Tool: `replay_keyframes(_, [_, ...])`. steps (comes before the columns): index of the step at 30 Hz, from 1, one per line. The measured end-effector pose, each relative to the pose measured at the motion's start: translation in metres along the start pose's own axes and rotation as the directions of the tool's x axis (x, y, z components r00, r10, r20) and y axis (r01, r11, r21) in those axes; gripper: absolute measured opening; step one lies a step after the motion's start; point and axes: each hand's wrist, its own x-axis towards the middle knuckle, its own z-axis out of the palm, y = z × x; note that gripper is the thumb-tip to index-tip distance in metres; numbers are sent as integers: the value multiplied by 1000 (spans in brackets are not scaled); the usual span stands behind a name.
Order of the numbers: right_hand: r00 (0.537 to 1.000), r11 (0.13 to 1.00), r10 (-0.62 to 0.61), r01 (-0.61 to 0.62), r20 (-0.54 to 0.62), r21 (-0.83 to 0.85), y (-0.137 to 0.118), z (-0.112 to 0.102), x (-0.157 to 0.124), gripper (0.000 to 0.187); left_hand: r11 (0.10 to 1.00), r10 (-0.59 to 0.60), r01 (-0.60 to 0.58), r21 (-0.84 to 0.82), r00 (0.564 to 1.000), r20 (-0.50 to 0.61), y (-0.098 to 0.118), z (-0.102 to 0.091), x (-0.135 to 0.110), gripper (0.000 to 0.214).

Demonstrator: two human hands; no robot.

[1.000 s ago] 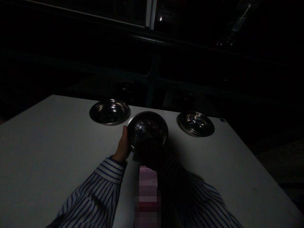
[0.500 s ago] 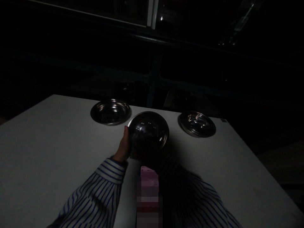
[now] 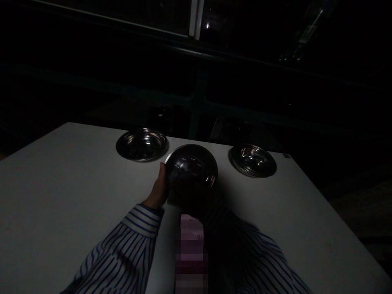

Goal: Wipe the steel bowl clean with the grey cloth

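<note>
A shiny steel dish, round and shallow, is tilted up over the near side of the white table. My left hand grips its left rim, with the thumb up along the edge and the fingers behind. My right hand lies in deep shadow over the dish's lower part; its fingers cannot be made out. Below the dish, between my forearms, is a pink lit surface with small digits, its lower part pixelated.
Another steel dish rests at the table's far edge on the left. On the right sits a stack of similar dishes. The white table ends at a dark area with a window frame above.
Both hands and the dish stay almost in place, with my right hand shifting only slightly over the dish. The digits on the pink surface look different.
</note>
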Motion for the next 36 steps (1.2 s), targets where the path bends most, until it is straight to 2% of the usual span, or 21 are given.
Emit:
replay_keyframes(4, [994,999,44,-43,-99,15,3,10,16,35,998,-51,53,-40,998,46,8,9,-5,62])
replay_keyframes(7, [995,1000,25,-26,-92,-1,8,11,27,30,997,-13,20,-74,996,91,10,13,-6,61])
replay_keyframes(11, [997,1000,5,-6,-77,-14,11,9,34,33,996,-6,13,-91,996,84,11,12,-6,58])
replay_keyframes(15, [999,999,-39,39,-25,2,6,4,25,32,994,-68,78,-77,991,119,11,10,-7,62])
replay_keyframes(18, [999,999,-47,46,28,16,3,-4,10,34,993,-52,66,-94,988,144,10,8,-6,60])
replay_keyframes(21, [990,996,-83,78,117,50,8,-10,-6,40,993,-3,15,-115,995,104,8,7,-4,57])
replay_keyframes(24, [982,997,-72,64,175,53,18,-12,-19,39,995,-8,13,-102,999,48,6,9,-4,58])
replay_keyframes(28, [985,998,-47,41,166,41,25,-7,-25,36,997,-37,37,-68,999,3,6,10,-5,59])
replay_keyframes(32, [990,996,-75,68,116,63,16,-1,-15,39,996,-53,50,-72,998,-37,6,8,-5,58])
replay_keyframes(36, [998,997,-42,39,42,67,4,5,2,42,991,-81,85,-103,996,44,9,8,-5,60])
